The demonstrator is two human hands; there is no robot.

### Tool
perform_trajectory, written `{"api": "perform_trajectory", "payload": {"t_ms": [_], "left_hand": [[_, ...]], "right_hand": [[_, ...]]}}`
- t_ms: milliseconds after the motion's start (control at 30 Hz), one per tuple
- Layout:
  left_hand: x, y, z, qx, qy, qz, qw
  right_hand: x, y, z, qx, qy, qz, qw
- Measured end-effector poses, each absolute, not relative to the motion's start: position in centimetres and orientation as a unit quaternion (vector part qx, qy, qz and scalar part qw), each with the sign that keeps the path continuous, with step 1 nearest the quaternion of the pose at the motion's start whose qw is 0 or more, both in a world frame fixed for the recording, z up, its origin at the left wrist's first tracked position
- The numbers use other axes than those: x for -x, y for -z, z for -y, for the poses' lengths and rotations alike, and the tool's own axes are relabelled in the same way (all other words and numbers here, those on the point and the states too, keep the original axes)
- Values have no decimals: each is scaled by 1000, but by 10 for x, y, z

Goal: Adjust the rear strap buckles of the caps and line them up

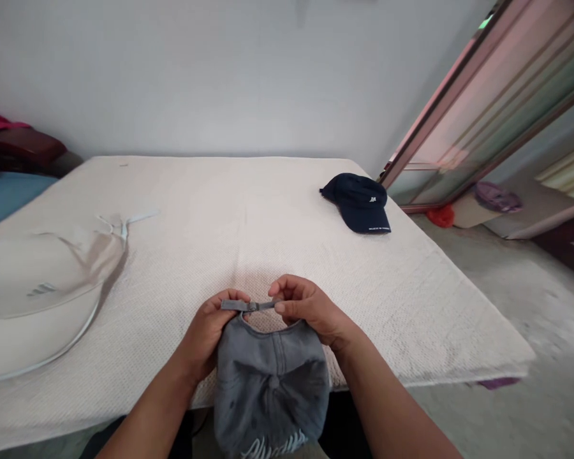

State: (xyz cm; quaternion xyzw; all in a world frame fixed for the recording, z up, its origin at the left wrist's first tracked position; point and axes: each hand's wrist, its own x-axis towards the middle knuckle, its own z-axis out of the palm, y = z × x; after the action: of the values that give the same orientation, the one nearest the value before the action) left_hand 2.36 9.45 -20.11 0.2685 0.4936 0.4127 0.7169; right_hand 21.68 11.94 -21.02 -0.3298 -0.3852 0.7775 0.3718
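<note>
A grey baseball cap [273, 376] hangs at the table's front edge, its back opening facing away from me and pale embroidered lettering at the bottom of the view. Across that opening runs the cap's grey strap with a small metal buckle [253, 306]. My left hand [210, 331] is closed on the strap's left end and the cap's side. On the other side, my right hand [306, 309] pinches the strap right of the buckle between thumb and fingers. The brim is out of view.
A navy cap [358, 201] lies toward the table's back right. At the left sits a large cream hat [43, 280] with ties. White textured cloth covers the table [210, 217], which meets a pale wall [210, 83]. Right of it stands a sliding glass door [497, 95].
</note>
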Motion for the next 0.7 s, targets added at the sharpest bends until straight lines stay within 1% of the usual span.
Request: {"api": "perform_trajectory", "payload": {"t_ms": [167,233,400,467,567,633,700], "left_hand": [[-23,196,-89,-241,-357,-439,789],[-21,197,-89,-207,-353,-422,809],[-5,202,-105,-57,-408,-405,816],[1,202,-109,-42,-431,-402,806],[2,202,-105,-87,-437,-410,795],[-5,204,-97,-159,-416,-390,806],[-14,208,-88,-230,-382,-360,820]], "right_hand": [[-227,208,-124,341,-766,340,426],[-228,208,-126,345,-768,316,436],[-225,207,-125,347,-797,319,377],[-225,208,-126,344,-798,317,380],[-228,210,-131,360,-773,271,447],[-230,212,-135,373,-745,222,506],[-231,214,-139,380,-726,186,542]]}}
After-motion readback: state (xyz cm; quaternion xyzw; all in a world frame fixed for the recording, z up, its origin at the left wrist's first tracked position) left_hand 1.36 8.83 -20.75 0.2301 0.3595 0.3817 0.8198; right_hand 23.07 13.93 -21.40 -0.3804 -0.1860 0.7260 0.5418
